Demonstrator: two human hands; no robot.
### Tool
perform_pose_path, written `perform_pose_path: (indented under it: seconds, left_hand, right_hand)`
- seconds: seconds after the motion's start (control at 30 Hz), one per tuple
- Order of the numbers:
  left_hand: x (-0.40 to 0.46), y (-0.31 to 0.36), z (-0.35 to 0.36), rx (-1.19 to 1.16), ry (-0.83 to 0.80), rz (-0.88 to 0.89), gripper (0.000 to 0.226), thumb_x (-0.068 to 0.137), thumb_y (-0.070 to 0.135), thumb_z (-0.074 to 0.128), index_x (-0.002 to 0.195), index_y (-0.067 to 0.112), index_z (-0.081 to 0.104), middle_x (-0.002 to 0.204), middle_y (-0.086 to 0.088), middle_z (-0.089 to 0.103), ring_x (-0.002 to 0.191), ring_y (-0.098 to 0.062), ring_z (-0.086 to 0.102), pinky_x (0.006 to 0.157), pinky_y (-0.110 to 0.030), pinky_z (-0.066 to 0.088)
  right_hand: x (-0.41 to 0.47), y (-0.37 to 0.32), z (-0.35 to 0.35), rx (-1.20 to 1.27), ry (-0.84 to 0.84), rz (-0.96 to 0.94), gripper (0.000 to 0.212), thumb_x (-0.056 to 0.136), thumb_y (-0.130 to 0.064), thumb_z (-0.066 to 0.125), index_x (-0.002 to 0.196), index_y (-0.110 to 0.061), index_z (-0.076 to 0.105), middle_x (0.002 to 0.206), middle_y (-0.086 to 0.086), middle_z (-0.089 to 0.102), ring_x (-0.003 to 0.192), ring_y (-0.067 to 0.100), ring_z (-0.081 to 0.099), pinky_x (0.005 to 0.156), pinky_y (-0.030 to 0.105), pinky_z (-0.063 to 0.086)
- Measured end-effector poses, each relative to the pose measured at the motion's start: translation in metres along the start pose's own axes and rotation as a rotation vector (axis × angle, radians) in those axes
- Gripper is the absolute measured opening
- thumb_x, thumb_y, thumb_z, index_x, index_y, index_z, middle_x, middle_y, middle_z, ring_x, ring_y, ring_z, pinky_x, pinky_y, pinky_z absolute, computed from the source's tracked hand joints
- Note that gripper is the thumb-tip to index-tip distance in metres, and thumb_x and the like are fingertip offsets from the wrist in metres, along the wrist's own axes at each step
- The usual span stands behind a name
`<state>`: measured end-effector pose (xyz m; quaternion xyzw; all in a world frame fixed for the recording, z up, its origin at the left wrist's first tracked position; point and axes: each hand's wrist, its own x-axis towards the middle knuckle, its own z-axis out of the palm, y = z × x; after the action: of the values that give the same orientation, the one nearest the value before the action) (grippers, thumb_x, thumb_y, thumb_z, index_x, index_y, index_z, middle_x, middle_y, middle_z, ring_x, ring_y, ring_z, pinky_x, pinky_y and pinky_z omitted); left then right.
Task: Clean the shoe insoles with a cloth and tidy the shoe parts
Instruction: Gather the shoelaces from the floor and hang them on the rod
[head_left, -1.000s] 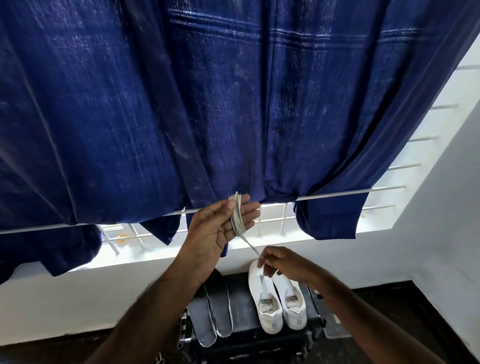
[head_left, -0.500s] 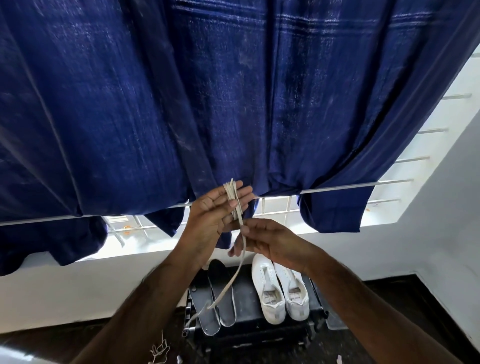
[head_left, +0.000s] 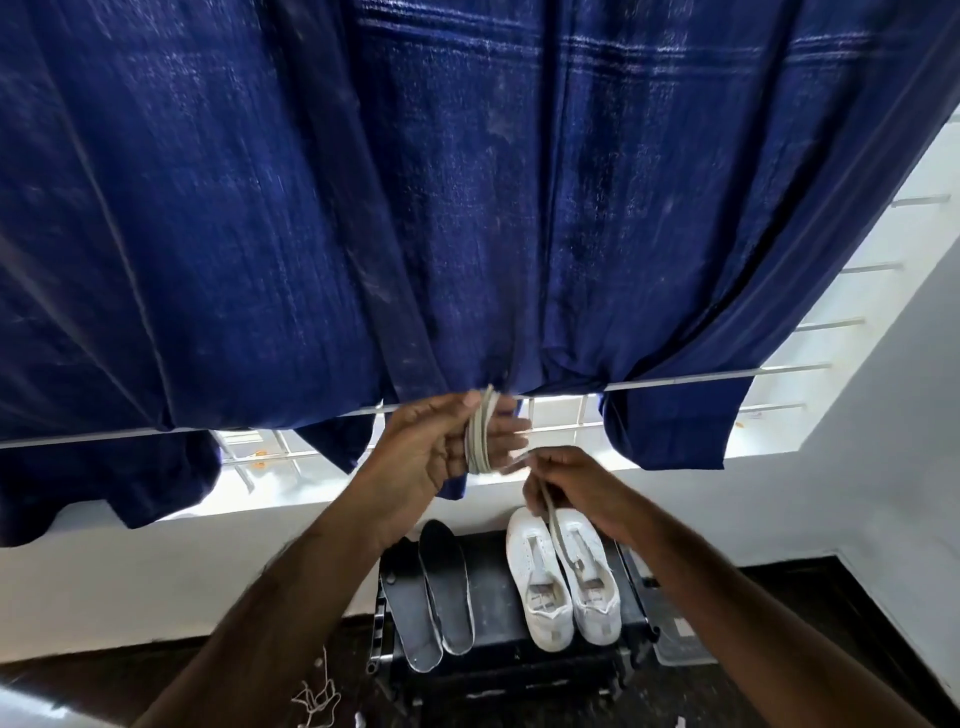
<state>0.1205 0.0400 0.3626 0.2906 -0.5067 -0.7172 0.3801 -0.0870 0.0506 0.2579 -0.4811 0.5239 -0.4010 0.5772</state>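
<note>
A grey-white shoelace (head_left: 479, 432) is wound in several loops around the fingers of my left hand (head_left: 431, 447), held up in front of the blue curtain. My right hand (head_left: 574, 491) pinches the lace's loose end, which hangs down over the shoes. Below, two dark insoles (head_left: 441, 592) lie side by side on a black stand (head_left: 496, 582). To their right stands a pair of white shoes (head_left: 563, 577) without laces.
A blue curtain (head_left: 415, 208) hangs over a barred window (head_left: 561, 415) above a white wall. A second loose lace (head_left: 317, 696) lies on the dark floor left of the stand. A grey tray-like object (head_left: 680, 639) sits to the stand's right.
My right hand has moved right and down from beside the left hand, carrying the loose end across. The tail that hung over the insoles now hangs over the shoes.
</note>
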Motion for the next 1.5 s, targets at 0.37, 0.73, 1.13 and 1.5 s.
perform_pose_path:
  seconds: [0.37,0.73,1.13,1.5]
  left_hand:
    - [0.007,-0.042,-0.001,0.165,0.103,-0.115,0.026,0.102,0.019,0.055,0.111,0.002,0.073,0.105,-0.018,0.077,0.100,-0.035,0.075,0.089,-0.039,0.061]
    - [0.016,-0.020,-0.006,-0.256,0.237,0.047,0.030,0.104,0.012,0.048,0.124,-0.004,0.063,0.119,-0.020,0.073,0.111,-0.026,0.072,0.094,-0.034,0.058]
    - [0.011,0.003,-0.014,-0.187,0.161,0.250,0.028,0.099,-0.001,0.048,0.122,0.001,0.064,0.121,-0.019,0.072,0.114,-0.029,0.070,0.098,-0.037,0.057]
    - [0.014,-0.004,-0.006,-0.109,0.083,0.191,0.032,0.100,-0.004,0.048,0.128,0.001,0.061,0.122,-0.016,0.072,0.118,-0.028,0.068,0.097,-0.032,0.057]
  right_hand:
    - [-0.025,-0.118,0.009,-0.299,0.072,-0.225,0.033,0.108,-0.012,0.039,0.109,-0.006,0.072,0.059,0.007,0.050,0.044,0.003,0.039,0.043,0.017,0.027]
    - [-0.068,-0.037,0.063,-0.040,-0.111,-0.298,0.018,0.106,-0.015,0.050,0.112,-0.008,0.065,0.057,0.002,0.052,0.045,0.010,0.035,0.046,0.019,0.030]
    - [-0.025,0.071,0.012,-0.427,0.041,0.233,0.026,0.100,-0.016,0.055,0.091,-0.025,0.077,0.103,-0.006,0.075,0.103,0.015,0.069,0.101,0.039,0.052]
    - [-0.026,-0.021,0.041,0.092,-0.115,-0.224,0.041,0.098,-0.013,0.061,0.137,-0.009,0.051,0.129,0.007,0.068,0.126,0.015,0.059,0.099,0.019,0.047]
